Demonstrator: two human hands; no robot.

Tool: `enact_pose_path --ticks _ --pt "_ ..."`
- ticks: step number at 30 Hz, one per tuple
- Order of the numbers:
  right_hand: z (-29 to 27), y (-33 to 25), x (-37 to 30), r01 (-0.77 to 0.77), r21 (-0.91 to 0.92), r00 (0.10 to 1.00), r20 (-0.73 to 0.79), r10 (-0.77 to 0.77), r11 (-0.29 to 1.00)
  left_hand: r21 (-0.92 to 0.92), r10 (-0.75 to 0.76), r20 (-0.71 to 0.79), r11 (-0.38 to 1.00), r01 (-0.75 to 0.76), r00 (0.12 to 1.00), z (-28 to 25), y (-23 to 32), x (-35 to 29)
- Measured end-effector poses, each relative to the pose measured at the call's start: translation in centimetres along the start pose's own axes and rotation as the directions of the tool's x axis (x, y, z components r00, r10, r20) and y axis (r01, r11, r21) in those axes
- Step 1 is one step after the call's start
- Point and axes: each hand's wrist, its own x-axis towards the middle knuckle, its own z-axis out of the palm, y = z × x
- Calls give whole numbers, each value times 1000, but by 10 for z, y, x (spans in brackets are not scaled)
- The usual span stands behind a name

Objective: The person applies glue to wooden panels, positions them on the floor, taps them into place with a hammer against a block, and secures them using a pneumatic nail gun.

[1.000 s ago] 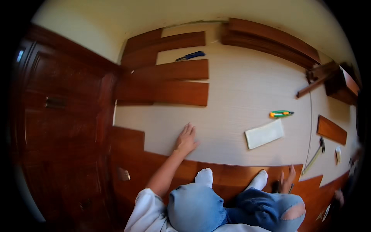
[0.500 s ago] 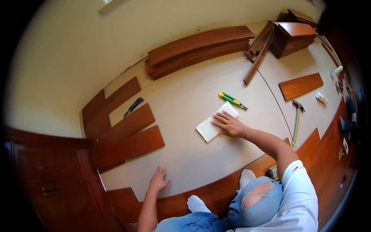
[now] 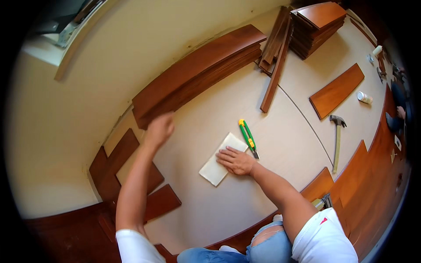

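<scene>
My right hand (image 3: 237, 161) lies flat with its fingers stretched over a white rectangular pad (image 3: 215, 171) on the pale floor underlay. Just beyond that pad is a green and yellow utility knife (image 3: 248, 136), its blade end pointing toward my right wrist. My left arm reaches far forward, and my left hand (image 3: 160, 129) is over the near left end of a long stack of reddish-brown floorboards (image 3: 197, 70) along the wall. Motion blurs its fingers, so whether it touches the top board cannot be seen.
Laid floorboards (image 3: 118, 153) sit at the left, partly behind my left arm. A claw hammer (image 3: 337, 144), a loose board (image 3: 337, 92) and a white bottle (image 3: 364, 97) lie at the right. Narrow strips (image 3: 277, 61) lean by another board stack (image 3: 318, 28). A person's hand (image 3: 401, 112) shows far right.
My left hand has swung forward from the near floor to the board stack by the wall. My right hand stays on the white pad. The view has shifted and turned.
</scene>
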Motion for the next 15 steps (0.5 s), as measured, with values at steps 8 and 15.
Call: enact_pose_path --ticks 8,15 --pt "-2 5 -2 -7 53 996 88 2 999 304 -56 144 953 10 988 12 27 226" --pt "-4 10 -3 10 34 999 31 -11 999 367 13 67 930 -37 998 14 31 234"
